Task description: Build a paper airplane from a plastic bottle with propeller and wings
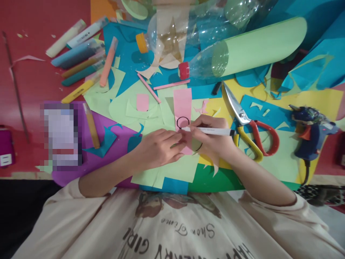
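Note:
My right hand (212, 138) is closed round a white marker (208, 131), whose tip rests by a black circle (183, 122) drawn on a pink paper strip (182, 102). My left hand (157, 148) lies with its fingers flat on the lower end of that strip, pressing it onto light green paper (151, 118). Both hands nearly touch at the strip.
Scissors with red and yellow handles (249, 124) lie just right of my right hand. A blue glue gun (309, 131) sits further right. Clear plastic bottles (199, 66) and a rolled green sheet (264, 45) lie at the back. Several markers (81, 64) lie at the back left. Coloured paper scraps cover the table.

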Demonstrator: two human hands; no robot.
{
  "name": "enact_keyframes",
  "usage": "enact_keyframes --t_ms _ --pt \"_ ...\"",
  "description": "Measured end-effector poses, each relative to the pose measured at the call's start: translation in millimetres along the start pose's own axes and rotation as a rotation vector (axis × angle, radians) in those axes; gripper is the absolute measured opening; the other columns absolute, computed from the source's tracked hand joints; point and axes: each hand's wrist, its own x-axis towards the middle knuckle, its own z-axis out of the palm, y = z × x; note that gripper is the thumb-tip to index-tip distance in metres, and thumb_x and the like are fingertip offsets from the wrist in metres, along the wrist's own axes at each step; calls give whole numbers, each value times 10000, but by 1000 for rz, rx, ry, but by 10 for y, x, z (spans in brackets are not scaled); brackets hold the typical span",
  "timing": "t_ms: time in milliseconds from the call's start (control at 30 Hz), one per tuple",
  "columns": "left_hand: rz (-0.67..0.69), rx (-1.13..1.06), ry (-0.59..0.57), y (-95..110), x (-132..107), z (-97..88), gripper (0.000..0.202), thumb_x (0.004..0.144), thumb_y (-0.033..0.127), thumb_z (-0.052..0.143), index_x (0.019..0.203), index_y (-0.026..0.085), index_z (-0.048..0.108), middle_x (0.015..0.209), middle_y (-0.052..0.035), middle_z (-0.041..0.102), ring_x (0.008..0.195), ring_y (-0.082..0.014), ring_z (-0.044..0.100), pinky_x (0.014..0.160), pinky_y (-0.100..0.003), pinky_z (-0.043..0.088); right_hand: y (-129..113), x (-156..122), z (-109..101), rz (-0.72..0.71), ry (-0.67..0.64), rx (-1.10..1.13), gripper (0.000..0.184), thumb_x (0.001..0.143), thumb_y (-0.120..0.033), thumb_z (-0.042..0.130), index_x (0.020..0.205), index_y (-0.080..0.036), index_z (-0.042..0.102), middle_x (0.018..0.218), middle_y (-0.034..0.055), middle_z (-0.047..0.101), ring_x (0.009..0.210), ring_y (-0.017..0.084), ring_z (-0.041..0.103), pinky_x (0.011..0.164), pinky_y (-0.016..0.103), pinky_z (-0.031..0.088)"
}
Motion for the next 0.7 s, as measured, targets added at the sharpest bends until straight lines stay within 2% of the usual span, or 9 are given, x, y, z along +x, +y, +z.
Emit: enact_keyframes --t_ms 267,700 --pt "-4 -7 7 -1 -3 -3 187 927 239 524 959 162 692 990 -36 735 863 -175 690 754 -305 555 -33 -2 -26 -14 25 2 127 671 -215 538 546 -190 533 489 -24 551 458 90 455 460 234 335" --pt "5 6 40 -10 2 8 210 936 231 491 903 178 691 970 -26 740 834 -158 682 736 -290 546 -40 9 -71 -13 89 -11 170 668 -189 547 508 -196 492 463 -36 513 458 83 410 449 236 321"
